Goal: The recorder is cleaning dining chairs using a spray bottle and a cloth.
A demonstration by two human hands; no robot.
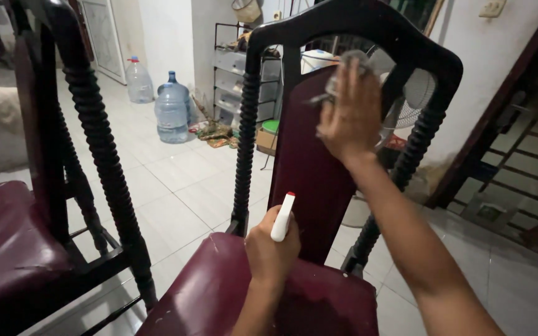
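Right hand (351, 112) lies flat, fingers spread, pressing a grey cloth (344, 68) against the upper part of the maroon padded backrest (309, 168) of a dark wooden chair (350, 18). Cloth is bunched; part of it shows above and left of the fingers, the rest is hidden under the palm. Motion blur on cloth and fingertips.

Left hand (271, 252) is closed in a fist around a white spray bottle head with a red tip (283, 216). The nozzle end sticks up out of the fist, close in front of the lower backrest; whether it touches the padding cannot be told. The bottle body is hidden inside the hand. The fist hovers over the maroon seat cushion (219, 298).

Chair frame: twisted black side posts, arched top rail. A second chair of the same kind (45, 205) stands just beside it on the left, its seat also maroon.

Background: white tiled floor (175, 180); two large clear water jugs (172, 112) near the far wall; a grey drawer unit (231, 87) behind them; a standing fan (406, 99) seen through the chair back; a dark wooden stair rail (518, 137) at right.
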